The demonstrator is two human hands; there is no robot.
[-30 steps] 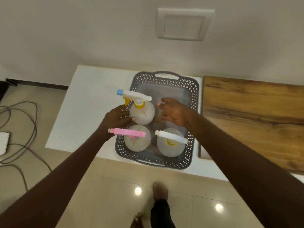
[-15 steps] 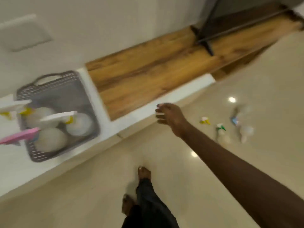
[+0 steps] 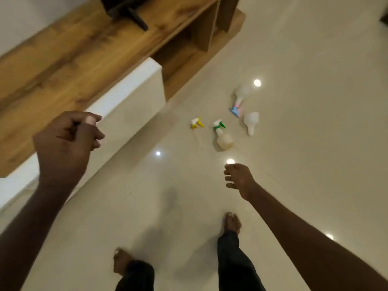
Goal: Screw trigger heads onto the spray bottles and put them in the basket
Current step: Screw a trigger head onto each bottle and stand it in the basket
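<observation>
On the cream floor tiles lie a loose yellow trigger head point(image 3: 197, 122), a bottle with a green trigger head point(image 3: 223, 137), a bare white bottle point(image 3: 250, 121) and a bottle with a pink and blue trigger head point(image 3: 240, 99). My right hand point(image 3: 237, 179) hangs empty with fingers loosely apart, below and short of the green-headed bottle. My left hand point(image 3: 65, 141) is raised at the left, fingers curled in with nothing visible inside. The basket is out of view.
A wood-topped low unit point(image 3: 63, 51) with a white front point(image 3: 126, 106) runs along the upper left, with open wooden shelves point(image 3: 195, 36) at its end. A black stand leg point(image 3: 134, 15) rests on it. My bare feet point(image 3: 232, 222) stand on the tiles.
The view has swung right, away from the basket with its three bottles, which has left the frame. My right hand has dropped toward the floor items; my left hand has come back into view.
</observation>
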